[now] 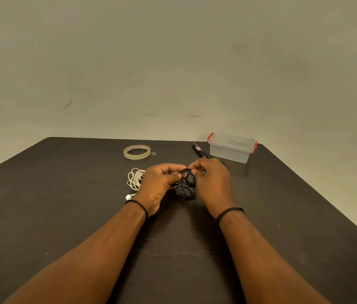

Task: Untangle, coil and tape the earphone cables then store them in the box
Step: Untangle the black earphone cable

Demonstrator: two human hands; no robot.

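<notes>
Left hand (159,185): grips the black earphone cable (185,184), steadying the tangle.
Right hand (211,178): pinches a top strand, likely to tease it loose.
White earphone cable (135,179): bunched beside, waiting.
Tape roll (137,152), scissors (200,150), box (231,148): beyond, lid closed.

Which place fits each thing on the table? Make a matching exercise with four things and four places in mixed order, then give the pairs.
Things:
1. black cable
2. white cable
3. tape
4. box

Places:
A. far right of the table, lid on
B. lying flat, beyond the white cable
C. pinched between both hands
D. on the table by the left hand

Pairs: 1-C, 2-D, 3-B, 4-A
</notes>
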